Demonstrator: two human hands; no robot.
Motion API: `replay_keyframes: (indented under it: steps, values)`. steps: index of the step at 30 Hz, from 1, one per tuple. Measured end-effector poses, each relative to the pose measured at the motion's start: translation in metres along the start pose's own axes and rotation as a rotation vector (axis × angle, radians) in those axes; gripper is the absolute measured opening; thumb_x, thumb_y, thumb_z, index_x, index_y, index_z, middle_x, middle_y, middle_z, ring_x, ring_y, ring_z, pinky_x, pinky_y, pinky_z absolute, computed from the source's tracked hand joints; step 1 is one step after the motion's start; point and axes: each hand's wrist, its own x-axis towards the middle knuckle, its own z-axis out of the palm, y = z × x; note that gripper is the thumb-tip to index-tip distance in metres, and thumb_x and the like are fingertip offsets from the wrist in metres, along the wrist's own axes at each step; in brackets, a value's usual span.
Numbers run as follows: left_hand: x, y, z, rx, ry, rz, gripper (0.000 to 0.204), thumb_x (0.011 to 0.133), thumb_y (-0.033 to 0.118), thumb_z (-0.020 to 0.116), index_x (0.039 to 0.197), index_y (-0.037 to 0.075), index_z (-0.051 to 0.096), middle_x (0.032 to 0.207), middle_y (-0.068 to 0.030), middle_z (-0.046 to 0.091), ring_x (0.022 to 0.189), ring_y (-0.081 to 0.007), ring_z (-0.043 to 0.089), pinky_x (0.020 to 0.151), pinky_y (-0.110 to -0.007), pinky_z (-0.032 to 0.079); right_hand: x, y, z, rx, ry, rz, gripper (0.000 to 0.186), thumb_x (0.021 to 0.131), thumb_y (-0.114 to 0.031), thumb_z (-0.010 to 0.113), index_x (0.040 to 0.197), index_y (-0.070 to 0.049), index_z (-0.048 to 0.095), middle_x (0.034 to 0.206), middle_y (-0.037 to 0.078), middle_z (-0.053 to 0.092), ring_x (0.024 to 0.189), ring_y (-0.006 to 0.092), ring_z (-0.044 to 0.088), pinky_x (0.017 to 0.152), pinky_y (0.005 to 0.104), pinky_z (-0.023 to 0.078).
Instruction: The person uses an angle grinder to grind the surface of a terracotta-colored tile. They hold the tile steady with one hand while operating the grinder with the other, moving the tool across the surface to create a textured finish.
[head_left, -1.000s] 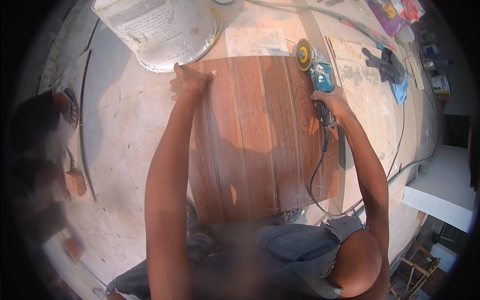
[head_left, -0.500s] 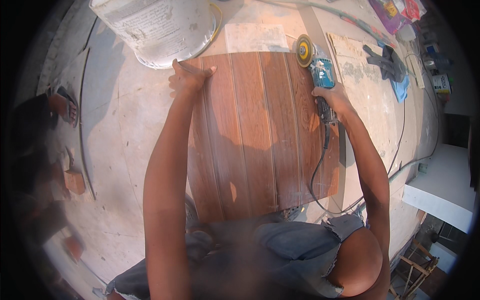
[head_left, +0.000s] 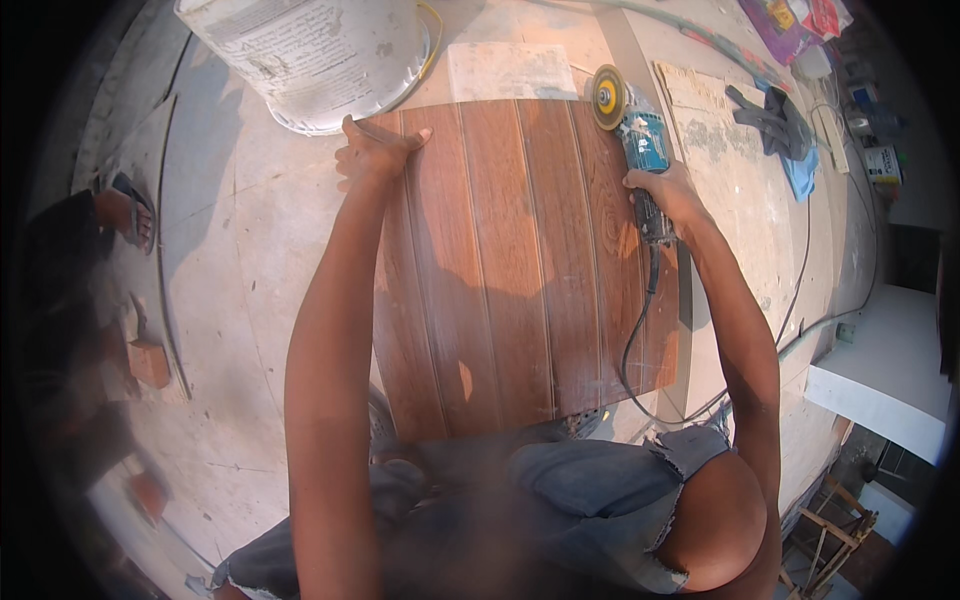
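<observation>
A wood-look tile (head_left: 510, 250) with brown plank stripes lies in front of my knees, its far edge near a white bucket. At its far left corner, my left hand (head_left: 375, 160) grips the edge, thumb on the top face and fingers outside it; the fingertips are partly hidden. Over the right edge, my right hand (head_left: 665, 195) is wrapped round the rear body of a teal and black angle grinder (head_left: 647, 145). The grinder's yellow-centred disc (head_left: 608, 97) faces the far right corner; whether it touches the tile, I cannot tell. Its cord hangs back across the tile.
The dusty white bucket (head_left: 310, 60) stands far left. A pale tile piece (head_left: 510, 72) lies beyond the striped tile. Dark gloves (head_left: 775, 122) and a blue cloth rest at right, near cables. Another person's sandalled foot (head_left: 135, 212) is at left, above a brick (head_left: 148, 365).
Almost nothing differs. The grinder and the far end of the tile sit a few pixels higher in view; both hands keep their holds.
</observation>
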Motion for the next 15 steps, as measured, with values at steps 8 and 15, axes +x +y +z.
replay_keyframes:
  steps: [8, 15]
  values:
    - [-0.0028, -0.0001, -0.0023, 0.008, 0.009, -0.019, 0.143, 0.068, 0.063, 0.1, 0.176, 0.023, 0.015, 0.163, -0.0238, 0.047, 0.153, -0.0384, 0.045, 0.123, -0.06, 0.035, -0.0021, -0.006, 0.0025, 0.021, 0.002, 0.006, 0.035, 0.079, -0.021, 0.085, 0.1, 0.004, 0.072, 0.081, 0.012, 0.072, 0.062, 0.0198, 0.068, 0.054, 0.0368, 0.058]
    - [-0.006, 0.0026, -0.004, -0.04, -0.005, 0.014, 0.148, 0.065, 0.054, 0.105, 0.176, 0.019, 0.013, 0.165, -0.0306, 0.041, 0.153, -0.0459, 0.043, 0.121, -0.061, 0.049, 0.007, -0.0015, -0.0008, 0.024, -0.006, -0.019, 0.035, 0.079, -0.021, 0.086, 0.099, 0.004, 0.072, 0.082, 0.011, 0.072, 0.062, 0.019, 0.068, 0.055, 0.0366, 0.058]
